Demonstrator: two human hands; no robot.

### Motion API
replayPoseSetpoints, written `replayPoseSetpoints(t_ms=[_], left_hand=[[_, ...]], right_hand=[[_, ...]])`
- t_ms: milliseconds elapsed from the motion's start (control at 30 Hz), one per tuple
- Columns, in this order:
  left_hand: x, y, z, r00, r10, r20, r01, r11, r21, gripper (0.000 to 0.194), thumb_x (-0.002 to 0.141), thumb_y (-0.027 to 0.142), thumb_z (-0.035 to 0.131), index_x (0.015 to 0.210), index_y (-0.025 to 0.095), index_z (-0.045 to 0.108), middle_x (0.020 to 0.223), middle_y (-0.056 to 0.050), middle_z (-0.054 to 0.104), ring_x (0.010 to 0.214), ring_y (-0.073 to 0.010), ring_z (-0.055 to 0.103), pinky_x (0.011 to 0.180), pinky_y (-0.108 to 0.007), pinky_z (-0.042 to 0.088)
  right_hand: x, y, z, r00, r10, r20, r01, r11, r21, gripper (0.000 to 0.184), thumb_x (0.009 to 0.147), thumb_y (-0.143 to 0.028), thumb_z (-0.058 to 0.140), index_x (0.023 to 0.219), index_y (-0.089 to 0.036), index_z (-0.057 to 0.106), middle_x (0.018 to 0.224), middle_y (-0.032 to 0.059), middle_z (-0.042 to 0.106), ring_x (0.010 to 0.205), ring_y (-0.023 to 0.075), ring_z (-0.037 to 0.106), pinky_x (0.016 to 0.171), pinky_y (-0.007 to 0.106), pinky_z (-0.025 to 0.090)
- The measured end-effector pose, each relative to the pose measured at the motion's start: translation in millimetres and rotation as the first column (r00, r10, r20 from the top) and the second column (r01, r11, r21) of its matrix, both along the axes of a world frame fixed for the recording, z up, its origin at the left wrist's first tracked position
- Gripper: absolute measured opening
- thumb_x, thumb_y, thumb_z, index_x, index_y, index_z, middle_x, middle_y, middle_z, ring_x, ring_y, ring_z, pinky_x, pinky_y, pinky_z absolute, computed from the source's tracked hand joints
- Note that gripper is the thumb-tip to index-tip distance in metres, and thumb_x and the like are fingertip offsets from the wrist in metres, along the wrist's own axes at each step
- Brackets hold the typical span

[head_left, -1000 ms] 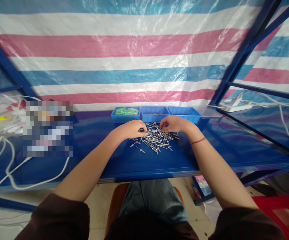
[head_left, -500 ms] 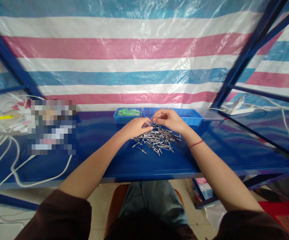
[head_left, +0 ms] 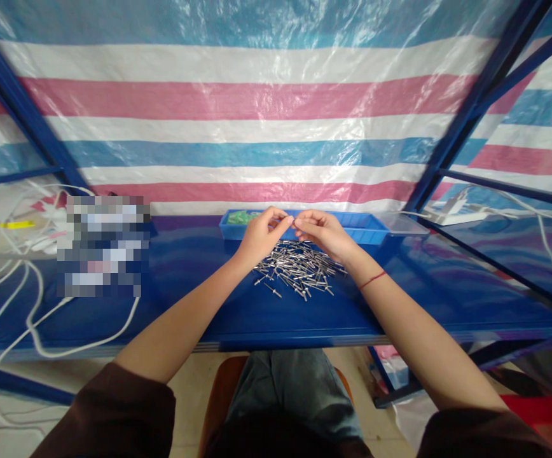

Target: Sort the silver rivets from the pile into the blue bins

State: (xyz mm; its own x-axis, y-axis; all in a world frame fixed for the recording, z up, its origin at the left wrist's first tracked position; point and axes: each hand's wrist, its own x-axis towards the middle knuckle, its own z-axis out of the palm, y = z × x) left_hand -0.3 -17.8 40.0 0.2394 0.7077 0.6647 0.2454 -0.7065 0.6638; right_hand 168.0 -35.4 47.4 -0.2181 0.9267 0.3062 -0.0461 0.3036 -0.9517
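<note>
A loose pile of silvery blind rivets (head_left: 299,267) lies on the blue tabletop. Just above its far side, my left hand (head_left: 262,234) holds thumb and forefinger pinched. My right hand (head_left: 324,234), with a thin red string at the wrist, pinches close beside it, the two sets of fingertips nearly touching. Whatever sits between the fingers is too small to make out. Behind the hands stands a blue plastic box (head_left: 364,230) with compartments; its left one contains green packets (head_left: 238,217), partly hidden by my left hand.
White cables (head_left: 37,318) loop over the left side of the table (head_left: 185,305), near a blurred-out patch. A clear plastic lid (head_left: 407,224) lies right of the box. Blue metal posts (head_left: 467,121) frame the striped sheet (head_left: 257,98) behind.
My left hand has risen from the edge of the rivet pile, and its thumb and forefinger have closed beside my right fingertips. The right hand stays nearly in place. The view has shifted slightly.
</note>
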Motion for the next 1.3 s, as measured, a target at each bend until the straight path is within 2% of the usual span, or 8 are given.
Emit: replayPoseSetpoints(t_ms=[567, 800, 900, 1000, 1033, 1067, 1200, 1300], left_hand=[[1.3, -14.0, 6.8, 0.998, -0.008, 0.058, 0.0, 0.992, 0.129, 0.01, 0.088, 0.029, 0.057, 0.088, 0.019, 0.058, 0.084, -0.001, 0.066, 0.077, -0.0125, 0.063, 0.071, -0.027, 0.051], [0.9, -7.9, 5.0, 0.998, 0.056, -0.009, -0.054, 0.992, 0.111, 0.009, 0.088, 0.026, 0.056, 0.092, 0.019, 0.059, 0.092, -0.003, 0.068, 0.082, -0.0134, 0.063, 0.071, -0.026, 0.05], [-4.6, -1.4, 3.4, 0.984, 0.078, -0.16, -0.068, 0.995, 0.069, 0.017, 0.087, 0.028, 0.056, 0.101, 0.019, 0.058, 0.094, -0.004, 0.068, 0.083, -0.0144, 0.063, 0.073, -0.027, 0.05], [-12.8, 3.0, 4.4, 0.923, 0.077, -0.376, -0.04, 0.994, 0.105, 0.019, 0.089, 0.032, 0.053, 0.102, 0.019, 0.059, 0.097, -0.005, 0.066, 0.088, -0.0165, 0.062, 0.084, -0.033, 0.048], [-15.4, 3.6, 5.4, 0.893, 0.074, -0.443, -0.025, 0.993, 0.114, 0.021, 0.09, 0.035, 0.052, 0.1, 0.019, 0.06, 0.099, -0.006, 0.066, 0.092, -0.0178, 0.061, 0.088, -0.035, 0.047], [-17.7, 3.6, 6.6, 0.861, 0.067, -0.505, -0.014, 0.994, 0.108, 0.024, 0.09, 0.038, 0.05, 0.1, 0.019, 0.061, 0.102, -0.007, 0.065, 0.097, -0.0194, 0.06, 0.091, -0.037, 0.045], [-28.1, -1.8, 10.0, 0.687, -0.015, -0.726, -0.038, 0.998, -0.056, 0.05, 0.087, 0.058, 0.045, 0.116, 0.02, 0.059, 0.124, -0.012, 0.056, 0.118, -0.0288, 0.051, 0.1, -0.045, 0.04], [-44.8, -12.7, 4.3, 0.602, -0.044, -0.797, -0.08, 0.99, -0.115, 0.064, 0.083, 0.067, 0.043, 0.128, 0.022, 0.053, 0.136, -0.013, 0.047, 0.128, -0.0329, 0.042, 0.105, -0.049, 0.034]], right_hand=[[-3.7, -8.1, 4.4, 0.993, 0.113, -0.019, -0.113, 0.994, 0.013, 0.03, 0.072, -0.046, 0.07, 0.081, -0.02, 0.061, 0.082, 0.0009, 0.063, 0.068, 0.0089, 0.054, 0.063, 0.024, 0.046], [2.5, -1.7, 9.2, 0.98, -0.149, 0.133, 0.117, 0.968, 0.224, 0.028, 0.073, -0.045, 0.065, 0.083, -0.02, 0.059, 0.072, 0.0007, 0.061, 0.068, 0.0122, 0.055, 0.063, 0.027, 0.045], [21.7, 1.0, 17.1, 0.877, -0.422, 0.228, 0.314, 0.864, 0.393, 0.024, 0.076, -0.041, 0.059, 0.081, -0.018, 0.058, 0.077, 0.004, 0.063, 0.074, 0.0147, 0.057, 0.069, 0.029, 0.045], [52.3, 5.7, 19.6, 0.6, -0.746, 0.291, 0.573, 0.654, 0.495, 0.026, 0.081, -0.038, 0.05, 0.089, -0.016, 0.06, 0.093, 0.0113, 0.066, 0.085, 0.0185, 0.059, 0.074, 0.029, 0.044], [62.7, 8.4, 18.5, 0.513, -0.782, 0.354, 0.605, 0.622, 0.497, 0.028, 0.083, -0.036, 0.046, 0.095, -0.014, 0.061, 0.097, 0.0134, 0.067, 0.087, 0.0193, 0.06, 0.076, 0.029, 0.044], [72.0, 11.6, 16.8, 0.427, -0.787, 0.446, 0.623, 0.613, 0.485, 0.03, 0.084, -0.035, 0.045, 0.097, -0.014, 0.061, 0.098, 0.014, 0.067, 0.087, 0.02, 0.06, 0.079, 0.03, 0.043], [90.4, 21.9, 13.4, 0.265, -0.759, 0.594, 0.65, 0.596, 0.471, 0.036, 0.079, -0.035, 0.055, 0.103, -0.009, 0.064, 0.102, 0.0196, 0.067, 0.098, 0.0297, 0.061, 0.089, 0.042, 0.042], [84.6, 9.4, 15.5, 0.303, -0.754, 0.583, 0.627, 0.618, 0.474, 0.047, 0.083, -0.039, 0.052, 0.116, -0.007, 0.059, 0.107, 0.0202, 0.066, 0.101, 0.0304, 0.061, 0.089, 0.044, 0.044]])
